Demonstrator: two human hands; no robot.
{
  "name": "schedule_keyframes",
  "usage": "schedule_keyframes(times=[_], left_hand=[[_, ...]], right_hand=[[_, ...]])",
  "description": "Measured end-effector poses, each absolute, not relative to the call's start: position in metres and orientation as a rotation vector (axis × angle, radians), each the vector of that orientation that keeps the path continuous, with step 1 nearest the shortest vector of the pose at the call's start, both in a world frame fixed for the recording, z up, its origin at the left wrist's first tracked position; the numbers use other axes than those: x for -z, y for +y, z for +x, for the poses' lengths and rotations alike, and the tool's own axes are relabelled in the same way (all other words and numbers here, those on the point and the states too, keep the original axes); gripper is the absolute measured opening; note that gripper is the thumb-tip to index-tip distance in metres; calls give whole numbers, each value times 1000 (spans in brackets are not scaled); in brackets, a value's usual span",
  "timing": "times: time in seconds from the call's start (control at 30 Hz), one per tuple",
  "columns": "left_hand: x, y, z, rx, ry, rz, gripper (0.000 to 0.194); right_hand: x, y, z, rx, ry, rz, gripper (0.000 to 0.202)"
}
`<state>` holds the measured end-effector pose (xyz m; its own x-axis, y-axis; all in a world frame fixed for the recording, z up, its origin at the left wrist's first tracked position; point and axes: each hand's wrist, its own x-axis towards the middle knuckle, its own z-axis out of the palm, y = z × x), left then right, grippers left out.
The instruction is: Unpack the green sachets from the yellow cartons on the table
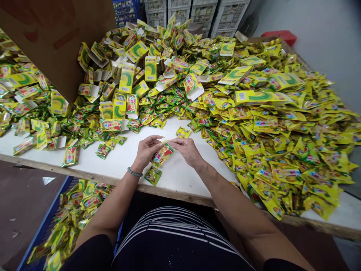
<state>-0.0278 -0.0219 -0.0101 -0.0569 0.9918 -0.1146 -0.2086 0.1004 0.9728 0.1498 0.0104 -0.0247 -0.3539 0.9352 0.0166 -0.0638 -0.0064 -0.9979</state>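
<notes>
Between my hands is a small yellow-green candy box (pixel 163 155) with a watermelon picture, tilted just above the white tabletop. My left hand (pixel 148 149) grips its left side near the upper end, fingers closed. At the same upper end, the fingertips of my right hand (pixel 186 148) pinch the box's top edge or flap; the exact grip is too small to make out. Just below the box lies a green candy sachet (pixel 153 175) near the table edge. A yellow sachet (pixel 183 132) rests beyond my right fingers.
A large heap of yellow sachets (pixel 270 143) covers the right side. Small boxes (pixel 126 77) and green sachets pile up behind and left, beside a cardboard sheet (pixel 64 41). Below the table edge, a blue crate (pixel 53 207) holds filled boxes. Stacked grey crates (pixel 203 15) stand at the back.
</notes>
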Motion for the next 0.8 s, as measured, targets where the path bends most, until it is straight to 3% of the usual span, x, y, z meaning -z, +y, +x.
schedule_keyframes(times=[0.13, 0.3, 0.4, 0.6, 0.73, 0.8], left_hand=[[10, -23, -31, -1316, 1136, 863, 44], [12, -22, -31, -1335, 1140, 865, 44], [5, -22, -34, -1253, 1240, 1040, 42], [-61, -67, -121, -510, 1613, 1760, 35], [-94, -122, -203, 58, 1848, 1706, 44], [-94, -139, -217, 148, 2015, 1721, 51]], right_hand=[[20, -3, 147, -1309, -1580, -876, 28], [20, -16, 131, -824, -1751, -885, 30], [25, -8, 129, -751, -1876, -837, 27], [34, 36, 160, -356, -1969, -1276, 38], [46, 59, 176, -177, -2028, -1642, 45], [52, 63, 175, -193, -2119, -1644, 42]])
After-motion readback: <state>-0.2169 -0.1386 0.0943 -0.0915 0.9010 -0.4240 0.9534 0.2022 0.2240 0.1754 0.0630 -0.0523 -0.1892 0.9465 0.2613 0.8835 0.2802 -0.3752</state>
